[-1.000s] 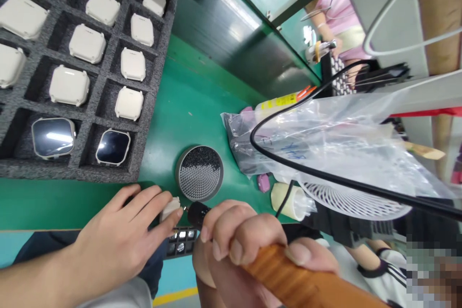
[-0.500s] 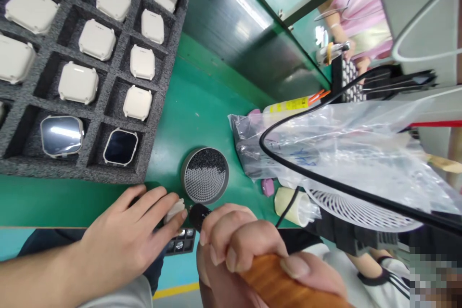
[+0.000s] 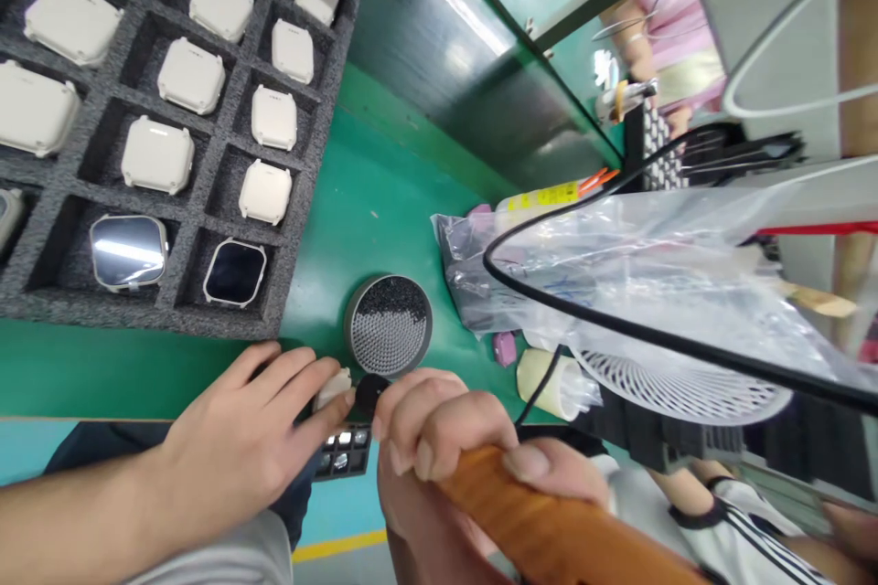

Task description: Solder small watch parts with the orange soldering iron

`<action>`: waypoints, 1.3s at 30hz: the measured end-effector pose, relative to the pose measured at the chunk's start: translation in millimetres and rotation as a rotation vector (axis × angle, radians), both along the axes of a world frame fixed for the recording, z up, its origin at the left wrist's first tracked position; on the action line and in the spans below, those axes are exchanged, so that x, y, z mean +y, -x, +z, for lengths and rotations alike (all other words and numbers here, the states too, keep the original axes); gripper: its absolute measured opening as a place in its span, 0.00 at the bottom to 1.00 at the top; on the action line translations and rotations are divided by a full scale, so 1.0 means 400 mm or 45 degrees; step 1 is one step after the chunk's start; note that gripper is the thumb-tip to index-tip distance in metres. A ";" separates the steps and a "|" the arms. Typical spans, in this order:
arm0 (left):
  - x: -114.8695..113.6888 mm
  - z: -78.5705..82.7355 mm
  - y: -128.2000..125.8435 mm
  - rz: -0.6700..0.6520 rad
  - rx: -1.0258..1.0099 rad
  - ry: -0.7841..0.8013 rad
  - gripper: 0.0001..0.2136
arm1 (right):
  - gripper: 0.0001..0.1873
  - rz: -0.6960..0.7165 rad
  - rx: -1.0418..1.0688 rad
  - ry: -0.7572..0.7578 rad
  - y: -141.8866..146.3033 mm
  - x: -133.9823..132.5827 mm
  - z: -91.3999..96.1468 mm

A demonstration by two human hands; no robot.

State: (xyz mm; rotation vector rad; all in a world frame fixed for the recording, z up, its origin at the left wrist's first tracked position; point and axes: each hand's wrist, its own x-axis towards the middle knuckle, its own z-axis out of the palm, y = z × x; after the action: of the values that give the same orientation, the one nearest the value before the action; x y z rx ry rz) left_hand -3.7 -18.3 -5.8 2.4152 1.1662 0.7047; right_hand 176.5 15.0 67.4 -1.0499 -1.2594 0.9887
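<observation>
Near the front edge of the green bench, my left hand (image 3: 257, 425) pinches a small off-white watch case (image 3: 334, 388), mostly covered by the fingers. My right hand (image 3: 453, 434) is wrapped around an electric screwdriver (image 3: 549, 512) with an orange-brown body. Its black nose (image 3: 370, 393) points at the watch case; fingers and nose hide the tip, so contact cannot be told. Just beyond both hands is a round dish (image 3: 428, 334) with a dimpled grey inside and tiny black screws heaped on its far half.
A grey foam tray (image 3: 267, 322) of watch parts fills the left side. On the right lie a clear plastic bag (image 3: 617, 265), a black cable (image 3: 590, 315), a cream cup (image 3: 541, 379) and a pink block (image 3: 504, 348). Another person in pink (image 3: 679, 46) sits beyond.
The view has shifted slightly, and the tray sits a little further right in it. The screwdriver and right hand appear slightly higher; both hands keep their grips.
</observation>
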 end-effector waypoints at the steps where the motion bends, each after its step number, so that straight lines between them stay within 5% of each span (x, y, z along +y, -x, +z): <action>1: -0.001 0.000 0.000 0.016 0.004 -0.009 0.12 | 0.18 -0.094 0.054 -0.069 0.007 -0.006 -0.001; 7: -0.001 0.004 0.004 -0.075 -0.008 -0.078 0.15 | 0.29 -0.298 0.092 -0.176 -0.003 0.013 -0.002; 12: -0.003 -0.003 0.003 -0.078 -0.030 -0.055 0.15 | 0.38 -0.250 0.211 -0.194 -0.002 0.032 -0.021; 18: -0.012 -0.006 0.003 -0.015 -0.068 0.008 0.12 | 0.26 -0.200 0.128 -0.135 -0.021 0.017 -0.038; 24: -0.007 -0.008 0.005 -0.061 -0.084 0.033 0.16 | 0.24 -0.249 0.102 -0.053 -0.029 0.008 -0.020; 27: -0.010 -0.014 0.001 -0.025 -0.083 0.014 0.14 | 0.15 -0.211 0.077 -0.223 -0.029 0.005 -0.018; 30: -0.016 -0.018 -0.002 -0.020 -0.077 0.003 0.13 | 0.16 -0.134 0.094 -0.336 -0.021 -0.004 -0.029; 39: -0.013 -0.015 -0.001 -0.024 -0.068 0.018 0.14 | 0.11 -0.006 0.236 -0.219 -0.005 -0.035 -0.056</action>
State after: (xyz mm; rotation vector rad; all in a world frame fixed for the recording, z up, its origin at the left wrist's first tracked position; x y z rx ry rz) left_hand -3.2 -23.5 -11.8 2.3780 1.1222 0.7473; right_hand 178.6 1.1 45.0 -0.8095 -1.1666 0.9342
